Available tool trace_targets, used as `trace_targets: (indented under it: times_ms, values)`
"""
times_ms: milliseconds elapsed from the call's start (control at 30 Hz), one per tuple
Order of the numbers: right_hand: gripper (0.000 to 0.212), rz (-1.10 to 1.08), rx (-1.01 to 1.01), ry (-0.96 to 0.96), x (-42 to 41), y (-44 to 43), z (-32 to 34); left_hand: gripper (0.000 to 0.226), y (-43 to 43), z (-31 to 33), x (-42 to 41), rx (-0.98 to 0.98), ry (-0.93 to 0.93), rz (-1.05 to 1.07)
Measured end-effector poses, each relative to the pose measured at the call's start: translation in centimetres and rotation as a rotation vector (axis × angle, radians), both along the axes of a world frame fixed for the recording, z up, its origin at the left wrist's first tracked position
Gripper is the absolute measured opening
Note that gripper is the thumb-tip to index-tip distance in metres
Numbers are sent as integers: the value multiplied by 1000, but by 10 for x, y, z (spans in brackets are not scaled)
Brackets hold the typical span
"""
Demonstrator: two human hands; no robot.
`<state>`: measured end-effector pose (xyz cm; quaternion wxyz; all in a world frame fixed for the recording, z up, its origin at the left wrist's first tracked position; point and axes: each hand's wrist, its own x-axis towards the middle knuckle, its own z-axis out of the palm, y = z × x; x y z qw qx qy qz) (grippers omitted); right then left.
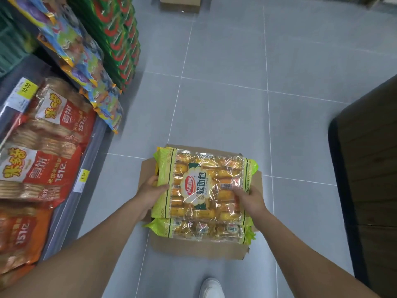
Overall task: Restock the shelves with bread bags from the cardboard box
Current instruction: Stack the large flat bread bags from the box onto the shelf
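- Left hand (153, 190): fingers (162, 187) curled round the left sealed end of the top bread bag (206, 183), thumb on the upper face and the rest hidden beneath.
- Right hand (250, 197): fingers (238, 191) pinch the right near corner of the same bag. Both hands are closed on it, one at each end.
- Long axis of the bag runs across the person, left to right, with the hands at its two short ends. It is held roughly flat, label up.
- Bag sits directly over the cardboard box (193, 248), which lies open on the floor (225, 104) just ahead of a white shoe (211, 287).
- Whether the bag has cleared the second bread bag (202, 230) under it or rests on it cannot be told.
- Key relation: the shelf (90, 151) lies to the person's left, well apart from the box. The left hand is the nearer one, so the carry likely goes leftward with the left end leading.
- Shelf front holds red rice cracker bags (53, 147) and a yellow price tag (84, 176). No open slot for bread shows from here.
- Bag's look: clear film, crinkled and glossy, with lime-green ends and a round label in the middle. Rows of golden buns show through. Likely soft and easy to crush if squeezed.
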<state>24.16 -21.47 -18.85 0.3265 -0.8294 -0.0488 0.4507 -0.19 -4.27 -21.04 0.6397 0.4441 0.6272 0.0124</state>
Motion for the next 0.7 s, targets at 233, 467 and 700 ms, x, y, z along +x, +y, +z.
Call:
trace_targets:
  times_ms: [233, 467, 700]
  values:
    - [79, -36, 46, -46, 8, -10, 49, 22, 1, 66, 0, 102, -39, 36]
    - [10, -16, 201, -49, 8, 11, 192, 28, 25, 194, 2, 211, -106, 45]
    - [13, 59, 445, -106, 7, 31, 360, 40, 38, 372, -29, 402, -200, 73]
